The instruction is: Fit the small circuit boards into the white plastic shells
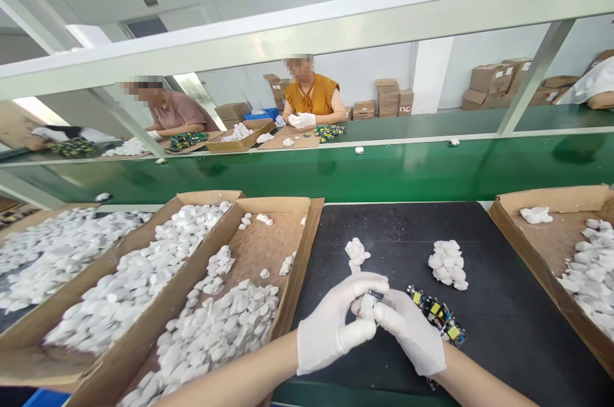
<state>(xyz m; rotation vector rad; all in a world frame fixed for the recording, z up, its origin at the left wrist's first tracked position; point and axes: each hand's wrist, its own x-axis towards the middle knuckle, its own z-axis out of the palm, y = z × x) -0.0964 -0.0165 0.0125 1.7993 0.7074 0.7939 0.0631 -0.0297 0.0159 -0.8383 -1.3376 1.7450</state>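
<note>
And there, over the left half of the desk (pixel 388 228), toward its near edge, a small white piece (pixel 367 308) with a dark block (pixel 376 295) against it is gripped by both gloved hands at once! By the left hand (pixel 330 322) it is pinched, the fingers curved nearly closed; by the right hand (pixel 416 331) it is taken from the other side, the fingers drawn in, some tips hidden.

Beside the right glove, and partly covered by it, a slanting row of circuit boards (pixel 436 311) is laid out. Toward the far right corner, a heap of white pieces (pixel 447 263) is piled; toward the far left corner, a smaller clump (pixel 356 250) is seen. The left edge is flanked by a cardboard tray (pixel 307 228), the right edge by another tray (pixel 561 199), both strewn with white pieces. Beyond the far edge, the green belt (pixel 407 173) is faced by a co-worker in orange (pixel 311 96), white gloves brought together.
</note>
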